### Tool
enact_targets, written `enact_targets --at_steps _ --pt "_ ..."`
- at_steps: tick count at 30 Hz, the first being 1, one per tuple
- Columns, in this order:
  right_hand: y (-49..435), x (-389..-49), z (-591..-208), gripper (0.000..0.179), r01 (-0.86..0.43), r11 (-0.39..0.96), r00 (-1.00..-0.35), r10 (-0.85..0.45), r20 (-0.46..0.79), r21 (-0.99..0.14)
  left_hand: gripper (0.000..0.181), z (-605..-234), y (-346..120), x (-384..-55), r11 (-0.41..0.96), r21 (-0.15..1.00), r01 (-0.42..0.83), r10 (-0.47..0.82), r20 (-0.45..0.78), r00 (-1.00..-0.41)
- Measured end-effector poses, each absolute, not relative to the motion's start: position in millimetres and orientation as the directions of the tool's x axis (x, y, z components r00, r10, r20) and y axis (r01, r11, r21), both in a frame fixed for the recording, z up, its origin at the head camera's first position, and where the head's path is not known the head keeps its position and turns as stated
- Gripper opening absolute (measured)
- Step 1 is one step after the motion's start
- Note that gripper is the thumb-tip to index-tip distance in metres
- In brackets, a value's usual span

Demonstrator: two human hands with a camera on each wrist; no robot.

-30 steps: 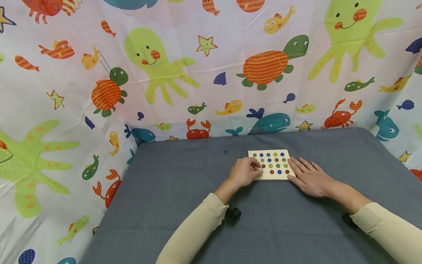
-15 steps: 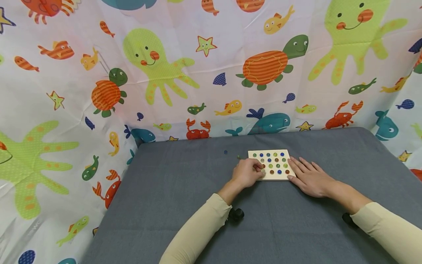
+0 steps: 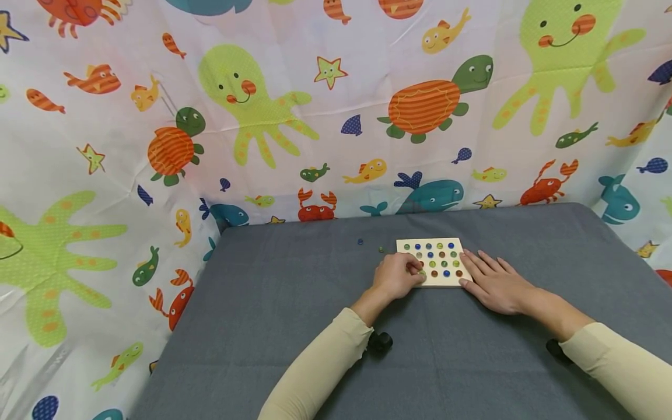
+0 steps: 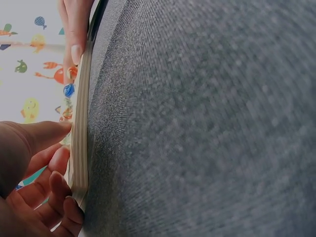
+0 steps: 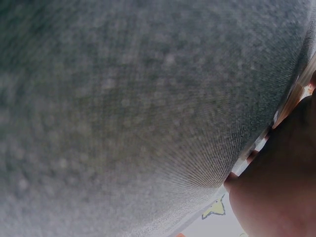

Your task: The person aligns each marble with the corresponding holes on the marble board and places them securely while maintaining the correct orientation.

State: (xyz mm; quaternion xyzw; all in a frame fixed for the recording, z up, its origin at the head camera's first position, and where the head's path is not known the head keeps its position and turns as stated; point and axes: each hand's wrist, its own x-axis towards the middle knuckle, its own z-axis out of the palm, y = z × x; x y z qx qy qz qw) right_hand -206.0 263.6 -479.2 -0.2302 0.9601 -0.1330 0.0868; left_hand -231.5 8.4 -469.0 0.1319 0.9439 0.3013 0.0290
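Observation:
A pale wooden board [image 3: 446,282] with rows of coloured glass marbles lies flat on the grey cloth. My left hand [image 3: 395,275] is over its near left part, thumb and forefinger pinching a yellowish-green marble [image 3: 422,272] at the left of the front row. In the left wrist view, the thumb [image 4: 52,131] is above the board's edge and the other fingers are loosely bent beside it. My right hand [image 3: 494,287] lies flat, fingers extended, its fingertips touching the board's right edge. The left hand hides some of the board's left side.
A blue marble [image 3: 360,241] and a green marble [image 3: 381,249] lie loose on the cloth, left of the board. The grey cloth [image 3: 294,303] covers the table. Behind it hangs a white curtain [image 3: 294,35] printed with sea animals.
My left hand has shifted slightly right along the board's front row, with the pinched marble. The right hand and the board have stayed put.

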Motion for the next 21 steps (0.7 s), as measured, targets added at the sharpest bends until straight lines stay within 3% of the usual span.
enact_targets --at_steps 11,21 --pt "264 -205 -480 0.074 -0.422 0.857 -0.879 -0.467 -0.099 -0.297 0.018 -470 -12 -230 0.740 0.610 0.283 0.317 0.055 -0.947" --pt "265 -205 -482 0.074 -0.422 0.859 -0.880 -0.465 -0.096 -0.290 0.025 -463 -50 -236 0.738 0.626 0.250 0.251 0.089 -0.964"
